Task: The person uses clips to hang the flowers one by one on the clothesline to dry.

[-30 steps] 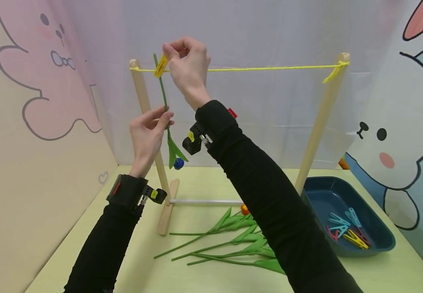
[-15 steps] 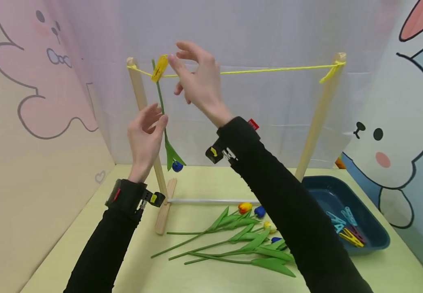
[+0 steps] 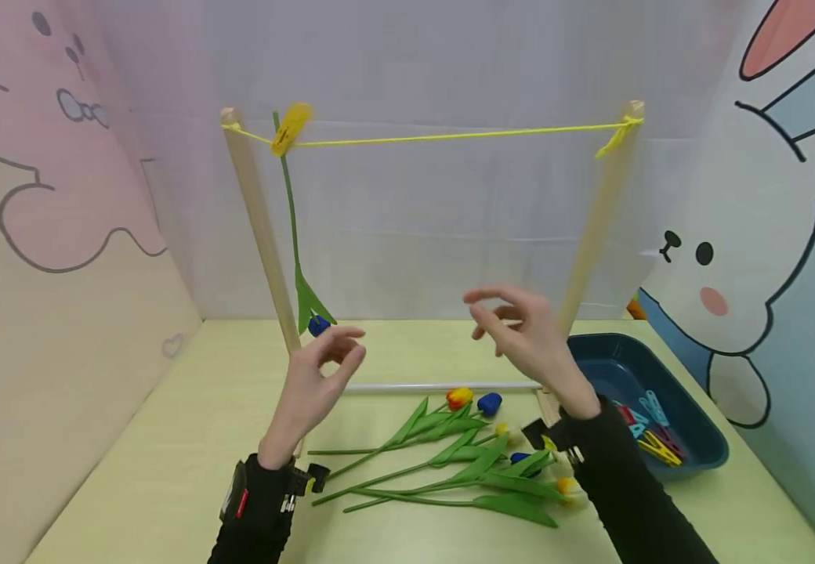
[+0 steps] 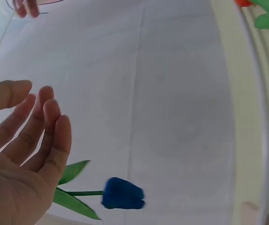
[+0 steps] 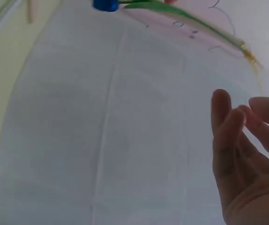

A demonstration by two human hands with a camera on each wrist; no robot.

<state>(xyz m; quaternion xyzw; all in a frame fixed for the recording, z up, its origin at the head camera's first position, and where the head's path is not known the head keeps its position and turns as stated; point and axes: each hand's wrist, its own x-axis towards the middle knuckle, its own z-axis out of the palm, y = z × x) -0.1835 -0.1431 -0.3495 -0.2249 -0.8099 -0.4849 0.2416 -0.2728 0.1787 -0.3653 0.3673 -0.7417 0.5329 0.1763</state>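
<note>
A blue artificial tulip [image 3: 291, 211] hangs head down from the yellow string [image 3: 436, 139], its stem caught by a yellow clothespin [image 3: 291, 129] near the left post. My left hand [image 3: 316, 384] is just below its blue bloom, fingers loosely bent and holding nothing. In the left wrist view the blue bloom [image 4: 123, 193] shows beyond the left fingers. My right hand [image 3: 527, 333] hovers in front of the right post, relaxed, with nothing in its fingers. Beneath the hands several tulips [image 3: 443, 470] with red-orange, blue and yellow blooms lie on the table.
A dark blue basin [image 3: 690, 392] at the right holds several clothespins [image 3: 654, 439] in blue, yellow and red. The string runs between two wooden posts [image 3: 255, 211], joined low down by a white rod [image 3: 436, 387]. A pale curtain stands behind.
The right hand has let go of the clothespin and moved down to the right. My left hand has left the stem and dropped lower. The tulip now hangs from the string unheld.
</note>
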